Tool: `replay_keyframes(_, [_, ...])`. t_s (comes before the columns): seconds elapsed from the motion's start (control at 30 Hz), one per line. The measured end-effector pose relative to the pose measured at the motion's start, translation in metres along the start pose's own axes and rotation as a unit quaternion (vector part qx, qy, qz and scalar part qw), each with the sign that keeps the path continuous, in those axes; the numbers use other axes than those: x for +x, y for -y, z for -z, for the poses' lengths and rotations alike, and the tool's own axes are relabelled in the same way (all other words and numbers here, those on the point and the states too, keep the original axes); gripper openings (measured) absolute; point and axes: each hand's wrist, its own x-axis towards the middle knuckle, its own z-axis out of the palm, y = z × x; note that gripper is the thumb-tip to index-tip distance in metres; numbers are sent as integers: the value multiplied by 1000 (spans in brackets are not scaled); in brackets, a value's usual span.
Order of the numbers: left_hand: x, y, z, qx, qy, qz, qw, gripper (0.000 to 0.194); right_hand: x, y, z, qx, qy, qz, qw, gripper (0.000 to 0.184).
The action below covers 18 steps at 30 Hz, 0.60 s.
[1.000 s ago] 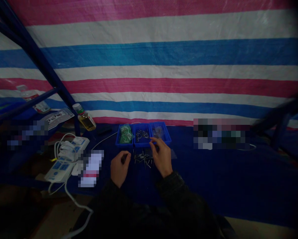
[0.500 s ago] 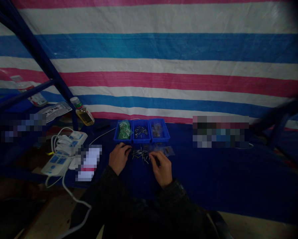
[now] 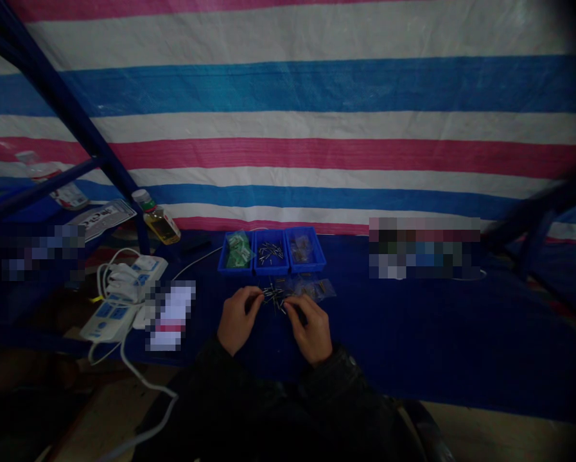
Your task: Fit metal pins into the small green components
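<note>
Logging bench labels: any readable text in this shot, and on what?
None can be read.
Printed packet: dark characters, too blurred.
Bottle of yellow liquid: label too small.
White power strip: markings too small.

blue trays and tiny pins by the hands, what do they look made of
The open blue rectangular trays look like moulded plastic: opaque, even colour. The slim pins look metallic from their bright glints, too small to tell which metal.
</note>
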Motion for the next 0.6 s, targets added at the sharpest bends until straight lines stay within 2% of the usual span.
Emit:
replay_keyframes(0.1, [-7,-12,-14,-99,26,14,995,16,-1,1,-1,5,30,2,1000,15])
replay_keyframes(0.23, [-11,-16,-26,-154,40,21,987,16,-3,2,-1,16,44,6,999,16])
replay_keyframes(0.4, [-13,-13,-24,-183,40,37,982,14,-3,1,-2,7,49,4,999,17])
replay_keyframes(0.6, [-12,-12,-19,-172,2,25,985,17,-1,1,-1,-16,64,8,998,19])
